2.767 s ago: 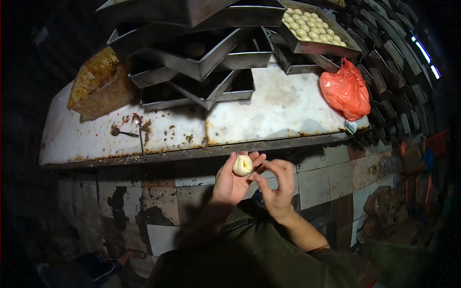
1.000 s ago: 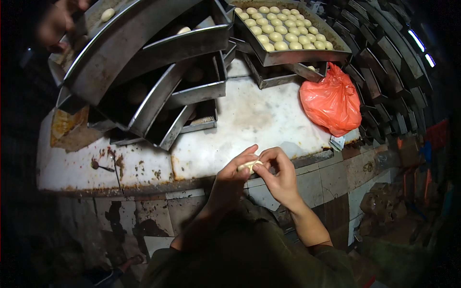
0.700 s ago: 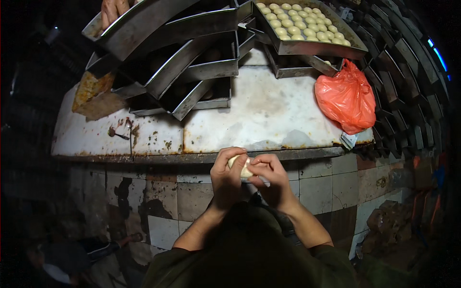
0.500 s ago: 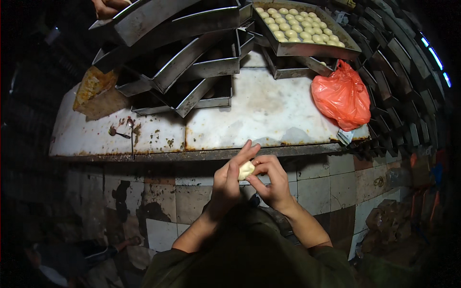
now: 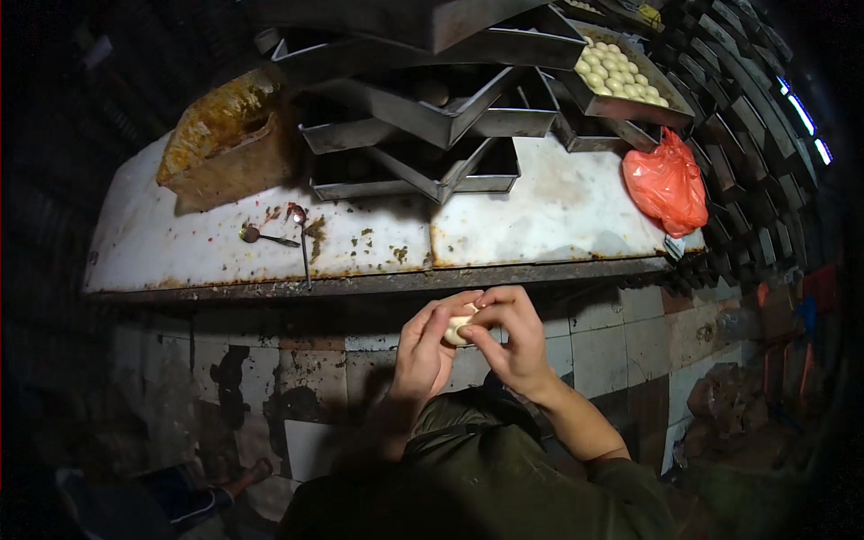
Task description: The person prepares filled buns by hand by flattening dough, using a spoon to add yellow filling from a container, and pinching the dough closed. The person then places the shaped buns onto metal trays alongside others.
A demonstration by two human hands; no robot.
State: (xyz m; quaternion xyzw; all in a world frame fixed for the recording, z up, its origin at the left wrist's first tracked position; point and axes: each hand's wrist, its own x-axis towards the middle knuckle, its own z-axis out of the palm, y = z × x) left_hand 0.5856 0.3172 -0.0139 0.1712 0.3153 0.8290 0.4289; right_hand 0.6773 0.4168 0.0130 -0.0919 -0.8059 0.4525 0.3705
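A small pale ball of dough (image 5: 457, 330) sits between my two hands, just off the table's front edge. My left hand (image 5: 425, 346) cups it from the left, thumb against its side. Pinching the dough's upper right side are the thumb and fingers of my right hand (image 5: 514, 337). The fingers cover part of the ball. On the table, at the far right, a metal tray (image 5: 630, 110) carries rows of similar pale dough balls (image 5: 616, 72).
Dark metal trays (image 5: 396, 108) are piled crosswise on the white tabletop (image 5: 360, 238). A stained carton (image 5: 229, 153) stands at the left, near two spoons (image 5: 270, 238). A red plastic bag (image 5: 668, 184) lies at the right. Another person's leg (image 5: 243, 481) shows at lower left.
The view has shifted left, so the trays and bag appear farther right. My left fingers have folded in around the dough, and my right fingers have closed over its top. The other person's hand has left the view.
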